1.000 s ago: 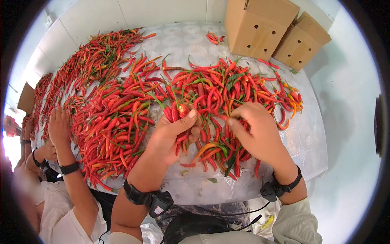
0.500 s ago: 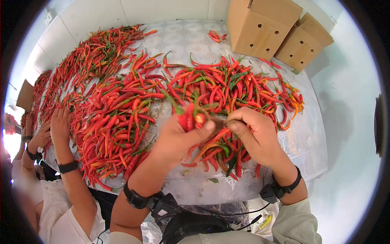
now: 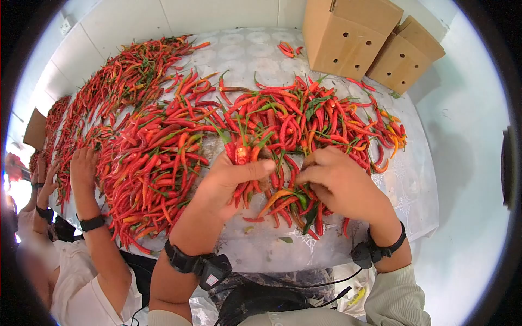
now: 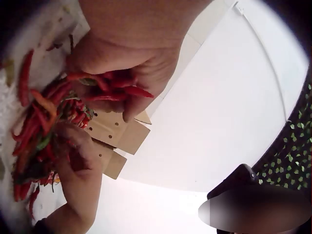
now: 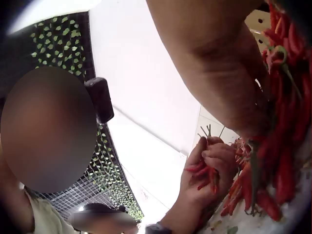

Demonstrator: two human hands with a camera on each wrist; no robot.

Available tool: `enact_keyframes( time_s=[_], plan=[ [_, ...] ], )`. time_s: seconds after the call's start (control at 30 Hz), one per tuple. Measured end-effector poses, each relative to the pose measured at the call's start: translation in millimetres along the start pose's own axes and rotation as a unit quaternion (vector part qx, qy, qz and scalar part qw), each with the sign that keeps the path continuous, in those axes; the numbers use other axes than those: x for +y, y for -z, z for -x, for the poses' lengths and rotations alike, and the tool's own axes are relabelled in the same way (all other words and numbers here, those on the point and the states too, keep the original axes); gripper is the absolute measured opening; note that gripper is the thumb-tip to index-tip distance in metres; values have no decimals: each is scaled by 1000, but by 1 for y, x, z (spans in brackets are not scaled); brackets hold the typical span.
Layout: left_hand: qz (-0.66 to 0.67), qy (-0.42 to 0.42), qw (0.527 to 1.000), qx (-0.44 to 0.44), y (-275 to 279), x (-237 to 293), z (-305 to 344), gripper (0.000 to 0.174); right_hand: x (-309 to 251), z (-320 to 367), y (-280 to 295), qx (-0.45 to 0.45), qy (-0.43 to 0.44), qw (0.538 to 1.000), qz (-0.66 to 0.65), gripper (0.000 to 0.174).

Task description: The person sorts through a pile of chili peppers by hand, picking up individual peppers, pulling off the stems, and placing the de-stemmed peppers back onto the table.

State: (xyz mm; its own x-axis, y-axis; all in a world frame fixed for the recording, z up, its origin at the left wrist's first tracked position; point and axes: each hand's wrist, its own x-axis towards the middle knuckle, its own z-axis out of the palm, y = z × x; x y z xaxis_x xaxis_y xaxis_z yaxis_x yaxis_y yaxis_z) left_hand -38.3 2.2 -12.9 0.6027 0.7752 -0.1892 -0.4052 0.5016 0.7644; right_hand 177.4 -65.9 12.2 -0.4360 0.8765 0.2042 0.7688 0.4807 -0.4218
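Observation:
In the head view my left hand (image 3: 217, 185) grips a small bunch of red chili peppers (image 3: 241, 154), green stems pointing up and away, the thumb laid across them. Their red tips poke out of the fist in the left wrist view, where the left hand (image 4: 141, 58) is large at the top. My right hand (image 3: 345, 185) is bent down over the near pile of chili peppers (image 3: 283, 204), its fingertips in among them. I cannot tell whether those fingers pinch a pepper. In the right wrist view the right hand (image 5: 229, 73) hides its own fingertips.
A big heap of chili peppers (image 3: 152, 163) lies to the left, with more along the back. Two cardboard boxes (image 3: 348, 43) stand at the back right of the covered table (image 3: 405, 190). Another person's hand (image 3: 83, 165) works at the left.
The left hand with its chili peppers rose toward the right hand, then went back down to the left. The right hand dipped its fingers into the near pile.

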Motion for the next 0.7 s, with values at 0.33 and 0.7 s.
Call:
enact_keyframes(
  time_s=[0.33, 0.7],
  plan=[
    [-5, -39, 999, 10, -1, 2, 0, 15, -1, -5, -3, 109, -4, 993, -50, 21],
    [-91, -12, 993, -74, -12, -7, 3, 29, -20, -7, -4, 166, -159, 905, -358, 24]
  ],
)
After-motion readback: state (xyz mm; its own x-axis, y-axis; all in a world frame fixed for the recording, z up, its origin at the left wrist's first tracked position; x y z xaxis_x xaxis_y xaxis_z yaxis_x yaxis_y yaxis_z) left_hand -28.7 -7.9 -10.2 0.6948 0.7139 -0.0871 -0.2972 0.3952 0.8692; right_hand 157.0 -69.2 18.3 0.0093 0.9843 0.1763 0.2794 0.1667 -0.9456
